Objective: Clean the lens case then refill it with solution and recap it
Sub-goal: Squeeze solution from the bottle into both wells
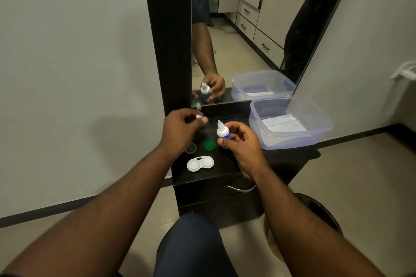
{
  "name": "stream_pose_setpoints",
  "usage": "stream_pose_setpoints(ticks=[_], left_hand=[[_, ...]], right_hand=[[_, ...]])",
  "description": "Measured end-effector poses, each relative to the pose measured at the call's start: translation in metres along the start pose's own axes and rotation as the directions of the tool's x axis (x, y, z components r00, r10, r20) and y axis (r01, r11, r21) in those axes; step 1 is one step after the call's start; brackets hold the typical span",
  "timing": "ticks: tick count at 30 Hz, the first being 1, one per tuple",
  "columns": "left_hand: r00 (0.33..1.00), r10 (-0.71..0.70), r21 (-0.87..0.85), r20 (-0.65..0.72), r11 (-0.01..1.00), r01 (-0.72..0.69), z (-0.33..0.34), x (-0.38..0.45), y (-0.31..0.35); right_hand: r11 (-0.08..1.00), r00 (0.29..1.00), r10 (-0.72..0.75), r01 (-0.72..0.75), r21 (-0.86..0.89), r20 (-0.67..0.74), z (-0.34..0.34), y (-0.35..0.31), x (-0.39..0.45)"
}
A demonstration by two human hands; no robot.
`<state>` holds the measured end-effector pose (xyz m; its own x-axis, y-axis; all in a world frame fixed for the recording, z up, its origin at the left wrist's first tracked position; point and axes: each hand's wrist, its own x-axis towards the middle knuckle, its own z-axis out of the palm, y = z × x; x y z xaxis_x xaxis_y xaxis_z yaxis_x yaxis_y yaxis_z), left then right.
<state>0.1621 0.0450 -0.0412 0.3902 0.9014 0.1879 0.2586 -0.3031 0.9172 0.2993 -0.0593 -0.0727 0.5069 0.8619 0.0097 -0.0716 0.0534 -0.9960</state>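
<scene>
Right hand (242, 141) grips small white solution bottle with blue label (222, 131), uncapped; left hand (180, 131) pinches its small white cap (198, 116). Open white double-well lens case (200, 163) lies below bottle; green round lid (209, 144) and clear lid (191, 148) between; translucent plastic tub (290, 121) right of bottle.

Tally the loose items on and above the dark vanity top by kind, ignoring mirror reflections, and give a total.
Lens case: 1
Lens case caps: 2, green and clear
Solution bottle, in right hand: 1
Bottle cap, in left hand: 1
Plastic tub: 1
Total: 6
</scene>
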Motion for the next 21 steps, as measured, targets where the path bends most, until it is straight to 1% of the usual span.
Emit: stream_pose_setpoints(ticks=[2,5,7,11,14,17,21], left_hand=[[0.999,0.051,-0.069,0.002,0.996,-0.051,0.002,-0.004,0.013],[0.993,0.091,-0.073,0.072,0.994,-0.086,0.006,-0.005,0.026],[0.992,0.087,-0.024,0.087,0.996,-0.085,0.011,-0.007,0.028],[0.991,0.113,0.129,0.070,0.984,-0.122,0.020,-0.013,0.026],[0.995,0.086,0.157,0.043,0.983,-0.092,0.022,-0.015,0.024],[0.997,0.057,0.148,0.054,0.987,-0.065,0.023,-0.015,0.024],[0.987,0.050,0.105,0.152,0.992,-0.066,0.026,-0.013,0.028]], right_hand=[[1.000,1.000,0.002,-0.002,-0.003,0.005,0.000,0.001,0.000],[1.000,1.000,0.014,-0.014,-0.019,0.009,-0.001,0.001,0.000],[0.999,1.000,0.022,-0.022,-0.031,0.004,-0.001,0.002,0.000],[0.999,1.000,0.027,-0.027,-0.023,0.010,-0.002,0.001,-0.002],[0.999,0.999,0.031,-0.030,-0.033,0.019,-0.002,0.001,-0.002],[0.999,0.999,0.035,-0.035,-0.030,0.017,-0.002,0.002,-0.001],[1.000,1.000,0.016,-0.016,-0.003,-0.018,-0.003,0.004,0.000]])
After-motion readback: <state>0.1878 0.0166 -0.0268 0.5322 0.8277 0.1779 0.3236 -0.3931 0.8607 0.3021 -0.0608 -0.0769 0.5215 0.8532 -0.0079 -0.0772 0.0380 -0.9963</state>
